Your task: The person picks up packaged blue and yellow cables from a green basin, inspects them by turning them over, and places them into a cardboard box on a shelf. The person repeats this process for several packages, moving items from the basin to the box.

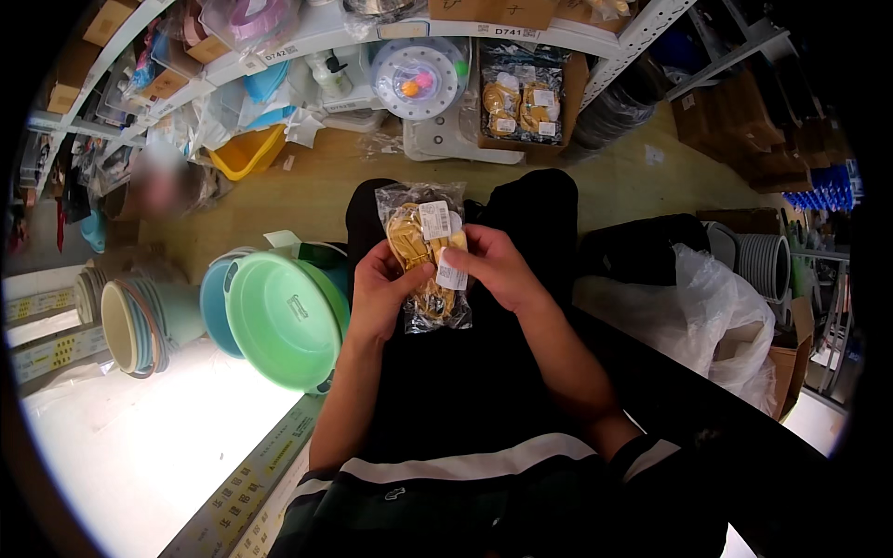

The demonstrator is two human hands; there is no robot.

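Over my lap I hold a clear plastic packet [413, 240] with yellow-tan items inside, perhaps slippers or gloves; I cannot tell which. My left hand [384, 289] grips its left edge, the thumb lying across the front. On the opposite side, my right hand [499, 268] pinches the packet, its thumb on a white label [452, 270] that bears writing. A second white label [435, 220] with a printed code sits higher on the packet. Similar packets [521, 108] lie in an open cardboard box [574, 97] beyond my knees.
Green plastic basins [279, 321] stand left of my legs, beside nested buckets [122, 328]. Loaded metal shelves [446, 28] run across the front. A yellow tub [251, 155] rests on the floor below them. To the right are plastic sheeting [718, 314] and brown cartons [725, 125].
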